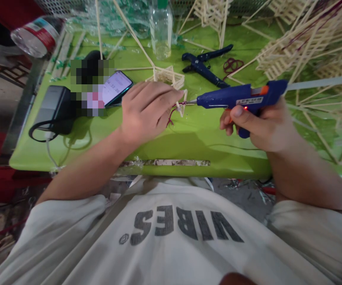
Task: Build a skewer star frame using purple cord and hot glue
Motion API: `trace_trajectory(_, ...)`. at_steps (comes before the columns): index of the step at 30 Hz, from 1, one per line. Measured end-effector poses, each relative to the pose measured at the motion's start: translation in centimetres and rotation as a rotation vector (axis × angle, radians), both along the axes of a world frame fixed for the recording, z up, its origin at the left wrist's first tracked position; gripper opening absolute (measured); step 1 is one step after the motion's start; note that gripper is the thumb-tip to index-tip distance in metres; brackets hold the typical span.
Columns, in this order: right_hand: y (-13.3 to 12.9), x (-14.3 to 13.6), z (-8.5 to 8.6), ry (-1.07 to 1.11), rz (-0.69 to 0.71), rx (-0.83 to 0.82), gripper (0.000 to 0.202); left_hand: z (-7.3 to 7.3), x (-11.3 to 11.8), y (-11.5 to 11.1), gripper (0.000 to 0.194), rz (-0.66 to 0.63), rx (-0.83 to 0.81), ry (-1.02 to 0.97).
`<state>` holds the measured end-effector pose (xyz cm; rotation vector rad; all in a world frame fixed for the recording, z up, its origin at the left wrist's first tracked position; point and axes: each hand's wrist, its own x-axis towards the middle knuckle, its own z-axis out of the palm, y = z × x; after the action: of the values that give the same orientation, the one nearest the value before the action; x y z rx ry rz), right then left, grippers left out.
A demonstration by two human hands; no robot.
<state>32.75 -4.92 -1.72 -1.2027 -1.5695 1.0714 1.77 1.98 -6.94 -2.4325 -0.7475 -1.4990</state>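
Note:
My right hand (259,122) is wrapped round the grip of a blue glue gun (227,96), its red light lit and a long pale glue stick (322,83) sticking out of the back. The metal nozzle points left and meets a small wooden stick frame (185,103), where dark red string (171,114) hangs. My left hand (150,107) is closed over that frame, the fingers bent and hiding most of what they grip. Just beyond the left fingers stands a wooden stick structure (169,77), with long thin sticks rising from it.
Behind lie dark blue cutters (205,68), a coil of red string (233,65) and a clear bottle (161,31). On the left are a lit phone (119,88), a black power bank (55,109) and a plastic bottle (36,37). Several stick structures (292,51) crowd the right of the green table (188,146).

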Motion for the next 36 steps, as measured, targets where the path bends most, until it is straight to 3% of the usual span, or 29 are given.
trace_trajectory(7,-0.11,0.10,0.06,-0.039,0.019,0.007,0.050,-0.02,-0.04,-0.42,0.034,0.068,-0.100,0.046)
trace_trajectory(14,-0.30,0.26,0.21,-0.078,0.000,-0.001,0.053,-0.03,-0.16,-0.06,0.036,0.009,-0.138,0.055)
trace_trajectory(23,-0.15,0.36,-0.16,-0.061,-0.033,-0.022,0.054,0.27,-0.05,-0.54,0.034,0.037,-0.038,0.039)
trace_trajectory(36,-0.16,0.65,-0.06,-0.120,-0.041,-0.036,0.058,0.17,-0.18,-0.32,0.037,0.018,-0.114,0.050)
